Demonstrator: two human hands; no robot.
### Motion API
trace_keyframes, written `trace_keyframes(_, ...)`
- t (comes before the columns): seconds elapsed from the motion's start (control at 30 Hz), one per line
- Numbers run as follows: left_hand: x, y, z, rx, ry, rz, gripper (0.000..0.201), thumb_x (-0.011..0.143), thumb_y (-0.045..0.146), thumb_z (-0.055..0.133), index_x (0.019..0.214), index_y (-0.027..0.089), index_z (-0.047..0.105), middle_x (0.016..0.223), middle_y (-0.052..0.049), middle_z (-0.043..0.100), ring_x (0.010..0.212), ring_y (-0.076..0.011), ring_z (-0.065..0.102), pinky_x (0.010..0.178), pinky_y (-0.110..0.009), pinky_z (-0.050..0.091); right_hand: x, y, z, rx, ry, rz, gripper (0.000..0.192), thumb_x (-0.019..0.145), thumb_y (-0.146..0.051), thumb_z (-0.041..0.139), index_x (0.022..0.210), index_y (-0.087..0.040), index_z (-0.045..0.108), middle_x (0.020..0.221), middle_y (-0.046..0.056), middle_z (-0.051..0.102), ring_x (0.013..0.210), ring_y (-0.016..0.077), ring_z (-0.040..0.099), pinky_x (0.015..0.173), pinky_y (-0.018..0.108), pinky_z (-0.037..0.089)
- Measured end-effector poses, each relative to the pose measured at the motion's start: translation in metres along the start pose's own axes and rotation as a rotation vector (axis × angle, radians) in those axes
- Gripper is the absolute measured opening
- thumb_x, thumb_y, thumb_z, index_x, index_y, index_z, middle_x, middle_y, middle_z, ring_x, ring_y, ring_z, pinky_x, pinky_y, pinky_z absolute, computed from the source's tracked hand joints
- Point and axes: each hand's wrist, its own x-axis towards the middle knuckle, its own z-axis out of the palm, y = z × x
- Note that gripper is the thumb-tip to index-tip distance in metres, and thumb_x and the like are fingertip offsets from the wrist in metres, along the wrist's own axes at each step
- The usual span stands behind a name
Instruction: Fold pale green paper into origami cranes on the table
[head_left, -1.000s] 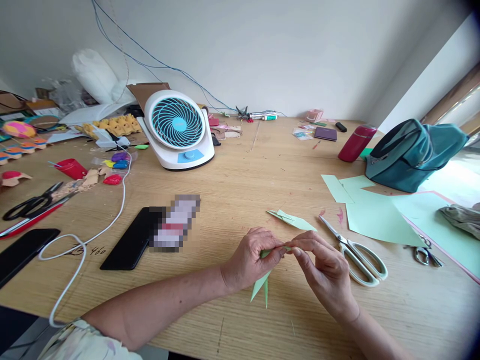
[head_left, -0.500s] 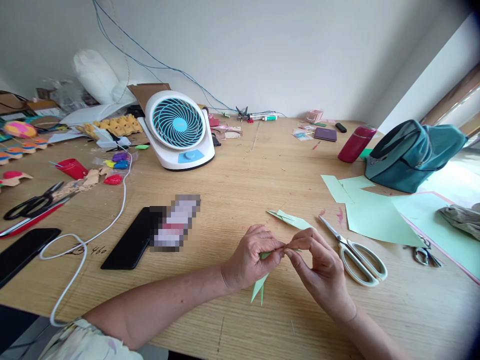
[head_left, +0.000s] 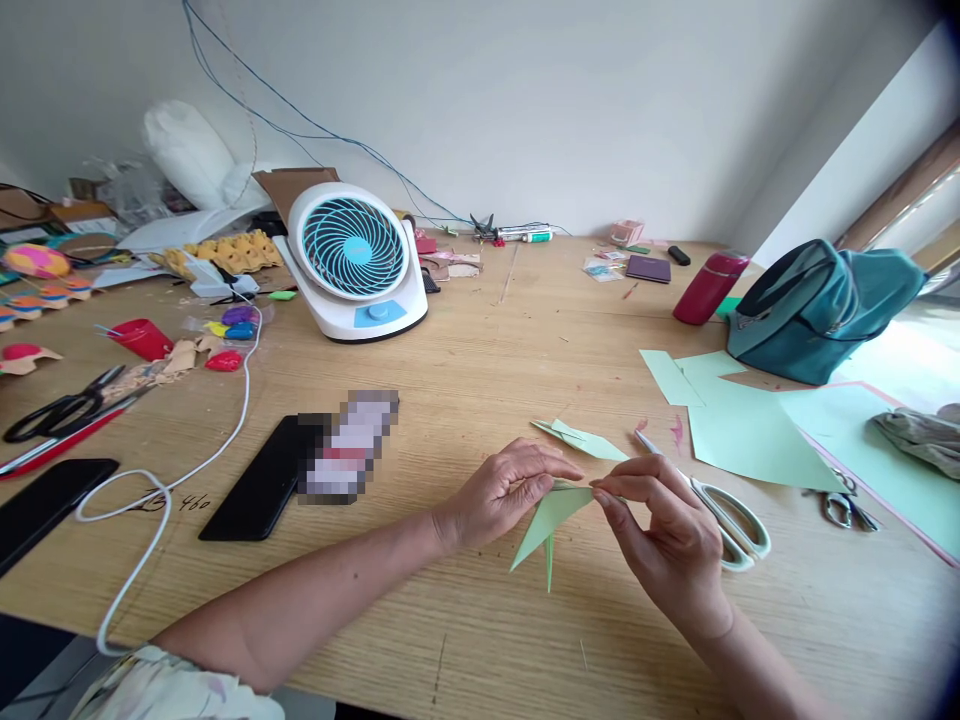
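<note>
Paper (head_left: 551, 520), pale green and matte, is between our two hands, over the surface (head_left: 465, 350) and closer to its near edge than its far edge. We cannot tell whether it touches the wood.

Form: one broad flap tapers to a sharp tip, angled left toward the near edge. Beside it a much narrower spike points almost straight at that edge, with a gap between the two. We note a nearly level upper margin, with a darker line along it at the left. The visible edges look straight and crisp.

Right hand (head_left: 667, 535): thumb and forefinger pinch the paper's right corner; the other fingers curl in. Left hand (head_left: 506, 490): loosely curved, thumb and fingers at the paper's left end; we cannot tell whether they grip or merely rest.

Nearby: a second folded piece (head_left: 589, 440), slender and pointed, lies just beyond our hands. Scissors (head_left: 726, 520), partly hidden by our right hand, lie toward the right edge; flat green sheets (head_left: 750, 440) overlap beyond them.
</note>
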Motion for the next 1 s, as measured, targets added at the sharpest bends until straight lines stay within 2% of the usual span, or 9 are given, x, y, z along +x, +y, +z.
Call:
trace_keyframes(0.17, 0.003, -0.013, -0.005, 0.027, -0.121, 0.061, 0.031, 0.097, 0.036, 0.053, 0.119, 0.021, 0.068, 0.119, -0.010, 0.070, 0.128, -0.0238, 0.053, 0.110, -0.044, 0.040, -0.001, 0.002, -0.004, -0.030, -0.021, -0.079, 0.023, 0.085, -0.004, 0.065, 0.097, -0.023, 0.066, 0.085, 0.004, 0.061, 0.073, 0.0176, 0.061, 0.061, 0.033, 0.049)
trace_keyframes(0.37, 0.000, -0.020, -0.001, 0.199, -0.133, 0.165, 0.024, 0.091, 0.028, 0.063, 0.113, 0.020, 0.067, 0.110, -0.008, 0.072, 0.122, -0.0240, 0.054, 0.107, -0.043, 0.043, -0.001, 0.004, -0.003, -0.032, -0.127, -0.141, 0.024, 0.084, -0.003, 0.065, 0.098, -0.021, 0.064, 0.085, 0.005, 0.062, 0.073, 0.0182, 0.059, 0.062, 0.035, 0.049)
trace_keyframes(0.53, -0.002, -0.021, 0.000, 0.284, -0.119, 0.165, 0.019, 0.091, 0.026, 0.063, 0.109, 0.019, 0.067, 0.108, -0.005, 0.072, 0.123, -0.0242, 0.051, 0.108, -0.042, 0.041, -0.002, 0.003, -0.001, 0.010, -0.217, -0.141, 0.023, 0.087, -0.004, 0.064, 0.101, -0.022, 0.062, 0.090, 0.006, 0.065, 0.077, 0.0186, 0.063, 0.064, 0.034, 0.052)
trace_keyframes(0.67, -0.001, -0.021, -0.003, 0.333, -0.119, 0.195, 0.016, 0.092, 0.023, 0.060, 0.106, 0.021, 0.068, 0.104, -0.002, 0.073, 0.110, -0.0208, 0.055, 0.102, -0.038, 0.042, -0.005, 0.004, 0.001, 0.058, -0.289, -0.124, 0.024, 0.091, -0.006, 0.060, 0.107, -0.023, 0.063, 0.094, 0.007, 0.066, 0.081, 0.0180, 0.065, 0.064, 0.031, 0.054)
trace_keyframes(0.77, 0.000, -0.024, -0.005, 0.361, -0.157, 0.215, 0.013, 0.093, 0.020, 0.058, 0.101, 0.020, 0.069, 0.102, -0.003, 0.073, 0.097, -0.0182, 0.057, 0.094, -0.035, 0.044, -0.008, 0.005, 0.005, 0.075, -0.337, -0.117, 0.025, 0.092, -0.006, 0.057, 0.110, -0.022, 0.063, 0.095, 0.008, 0.066, 0.081, 0.0173, 0.065, 0.066, 0.030, 0.055)
trace_keyframes(1.0, -0.004, -0.036, -0.005, 0.429, -0.275, 0.250, 0.014, 0.096, 0.017, 0.051, 0.103, 0.018, 0.064, 0.102, -0.006, 0.070, 0.095, -0.0186, 0.056, 0.092, -0.033, 0.045, -0.012, 0.006, 0.015, 0.070, -0.422, -0.115, 0.020, 0.095, -0.009, 0.054, 0.108, -0.022, 0.064, 0.095, 0.008, 0.066, 0.081, 0.0179, 0.064, 0.071, 0.032, 0.054)
